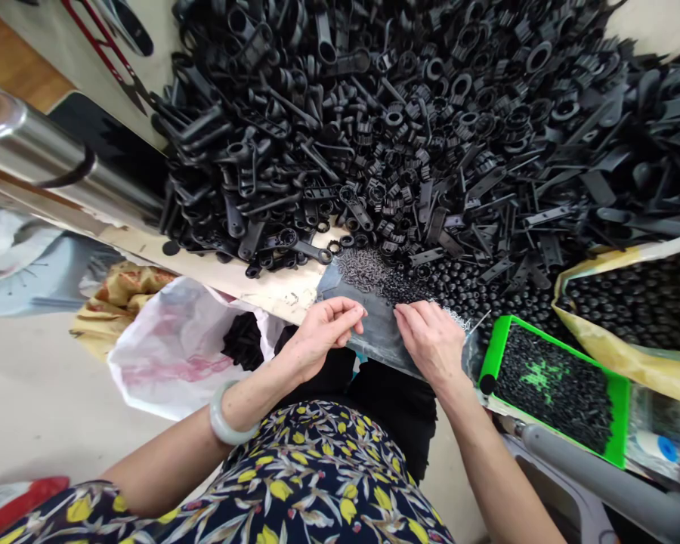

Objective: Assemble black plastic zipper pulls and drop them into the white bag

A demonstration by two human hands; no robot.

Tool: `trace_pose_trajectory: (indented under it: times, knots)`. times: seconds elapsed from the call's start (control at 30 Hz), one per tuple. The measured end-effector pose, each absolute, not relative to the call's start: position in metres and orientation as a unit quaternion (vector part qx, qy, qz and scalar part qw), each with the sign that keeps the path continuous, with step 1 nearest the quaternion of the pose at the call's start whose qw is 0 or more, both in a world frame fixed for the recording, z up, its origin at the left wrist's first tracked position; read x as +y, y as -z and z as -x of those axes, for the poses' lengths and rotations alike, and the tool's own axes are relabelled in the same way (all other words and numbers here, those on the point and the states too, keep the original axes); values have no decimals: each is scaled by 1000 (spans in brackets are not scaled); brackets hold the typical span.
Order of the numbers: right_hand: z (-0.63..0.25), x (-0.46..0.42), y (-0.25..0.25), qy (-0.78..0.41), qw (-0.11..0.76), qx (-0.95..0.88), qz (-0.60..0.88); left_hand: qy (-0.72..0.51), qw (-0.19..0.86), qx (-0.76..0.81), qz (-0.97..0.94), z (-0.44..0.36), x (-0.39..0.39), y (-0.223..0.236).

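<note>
My left hand (324, 332) is held over the near edge of a dark grey mat (377, 321), thumb and fingertips pinched together. Something tiny may be between those fingertips; it is too small to name. A short gap to the right, my right hand (437, 344) has its fingers drawn together and pointing down at the mat, beside the small black pieces (400, 287). Its fingertips hide whatever they hold. Small metal parts like screws or pins (363, 270) lie just beyond, with round black beads (465, 281) to their right. Thin whitish bits (455, 313) lie behind my right hand.
A large heap of black plastic parts (317, 143) covers the table's back. At right are a green tray (619, 423) of tiny black pieces and a yellow bag (606, 344) of beads. A steel cylinder (39, 143) stands left; a white bag (159, 355) hangs below.
</note>
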State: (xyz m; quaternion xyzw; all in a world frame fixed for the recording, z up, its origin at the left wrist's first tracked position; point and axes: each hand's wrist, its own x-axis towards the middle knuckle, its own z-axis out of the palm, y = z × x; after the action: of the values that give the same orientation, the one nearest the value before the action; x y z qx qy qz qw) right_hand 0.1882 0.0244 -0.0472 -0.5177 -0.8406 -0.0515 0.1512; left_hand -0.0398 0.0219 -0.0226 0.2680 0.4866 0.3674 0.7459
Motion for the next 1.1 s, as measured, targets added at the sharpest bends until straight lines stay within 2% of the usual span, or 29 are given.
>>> trace_pose_trajectory:
  times: [0.07, 0.23, 0.33, 0.4, 0.57, 0.63, 0.7, 0.83, 0.93, 1.1]
  knots:
    - [-188, 24, 46, 10, 187, -822, 538, -368, 746, 486, -268, 38, 20, 23]
    - [-180, 19, 34, -294, 363, -673, 574, -362, 735, 484, -306, 26, 16, 19]
    - [-173, 16, 30, -392, 409, -622, 541, -358, 737, 473, -324, 15, 16, 16]
    - [-171, 16, 33, -375, 407, -629, 545, -367, 741, 467, -313, 9, 16, 17]
    - [-177, 21, 49, -154, 287, -748, 578, -403, 720, 494, -273, 2, 20, 25]
    - [-179, 21, 50, -132, 296, -742, 587, -400, 723, 497, -267, 3, 20, 28]
    - [-179, 20, 46, -168, 351, -699, 600, -395, 727, 494, -268, 5, 20, 28]
    - [-172, 18, 33, -315, 438, -617, 573, -391, 733, 479, -283, 4, 17, 24]
    - [-166, 16, 30, -378, 456, -593, 546, -394, 736, 468, -291, 1, 17, 19]
    - [-164, 12, 35, -375, 464, -590, 545, -395, 740, 466, -282, 0, 15, 16]
